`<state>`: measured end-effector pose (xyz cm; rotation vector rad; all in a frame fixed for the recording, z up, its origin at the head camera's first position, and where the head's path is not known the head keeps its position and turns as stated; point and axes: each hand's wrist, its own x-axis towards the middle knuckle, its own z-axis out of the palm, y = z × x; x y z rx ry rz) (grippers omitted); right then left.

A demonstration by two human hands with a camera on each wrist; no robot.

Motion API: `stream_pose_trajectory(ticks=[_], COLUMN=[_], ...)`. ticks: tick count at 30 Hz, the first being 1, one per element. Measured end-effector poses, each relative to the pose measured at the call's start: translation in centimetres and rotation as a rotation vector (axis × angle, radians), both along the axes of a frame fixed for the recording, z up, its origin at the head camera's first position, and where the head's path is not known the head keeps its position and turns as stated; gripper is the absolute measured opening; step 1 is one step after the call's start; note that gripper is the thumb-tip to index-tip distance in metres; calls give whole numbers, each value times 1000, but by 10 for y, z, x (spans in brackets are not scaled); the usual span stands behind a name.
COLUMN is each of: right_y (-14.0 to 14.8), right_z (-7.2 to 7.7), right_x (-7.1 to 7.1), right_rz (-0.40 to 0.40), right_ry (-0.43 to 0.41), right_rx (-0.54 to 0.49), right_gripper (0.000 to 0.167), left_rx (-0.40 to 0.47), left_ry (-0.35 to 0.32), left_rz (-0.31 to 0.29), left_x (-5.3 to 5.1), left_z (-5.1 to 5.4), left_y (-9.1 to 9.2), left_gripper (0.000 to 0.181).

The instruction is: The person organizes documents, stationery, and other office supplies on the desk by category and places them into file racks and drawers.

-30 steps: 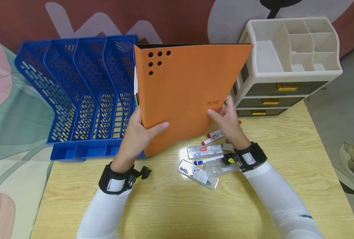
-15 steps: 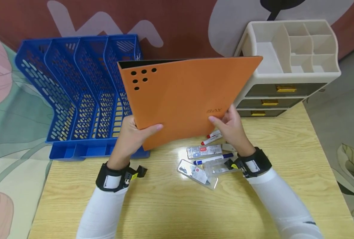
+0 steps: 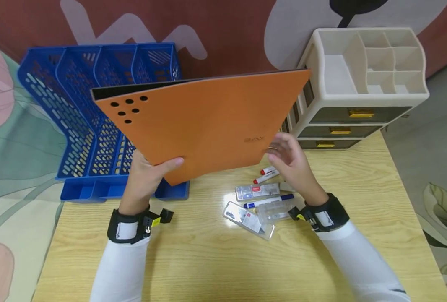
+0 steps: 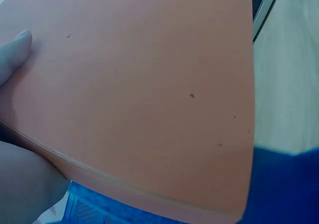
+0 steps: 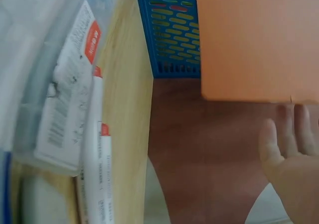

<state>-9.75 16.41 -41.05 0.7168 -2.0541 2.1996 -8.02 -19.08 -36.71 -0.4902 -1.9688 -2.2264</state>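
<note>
In the head view an orange folder [image 3: 208, 126], with black dots in one corner and dark lettering, is held up and tilted above the table. My left hand [image 3: 138, 182] grips its lower left side, the thumb lying on the front cover; the left wrist view shows that thumb [image 4: 15, 57] on the orange surface. My right hand [image 3: 295, 167] is at the folder's right edge, its fingers relaxed and the thumb off the cover. From the right wrist, the fingertips [image 5: 301, 114] appear right by the edge; whether they touch it I cannot tell.
A blue file rack [image 3: 76, 121] with several slots stands at left, partly behind the folder. On the right is a cream drawer organizer [image 3: 374, 100]. Clear plastic cases [image 3: 250, 220], a blue-capped marker [image 3: 268, 201] and red-capped markers [image 3: 266, 175] lie on the wooden table [image 3: 223, 264].
The folder has moved left and down, away from beside the rack's right end to in front of it, with its top tipping nearer. My left hand moved with it; my right hand let go.
</note>
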Motion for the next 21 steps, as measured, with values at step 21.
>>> stream_pose_trajectory(ticks=[21], right_y=[34], right_z=[-18], right_x=[21], right_rz=[-53], right_ry=[114], right_rx=[447], right_gripper=[51], left_rx=[297], left_ry=[61], left_rz=[31], left_x=[18], left_z=[26], left_y=[-52], left_gripper=[78])
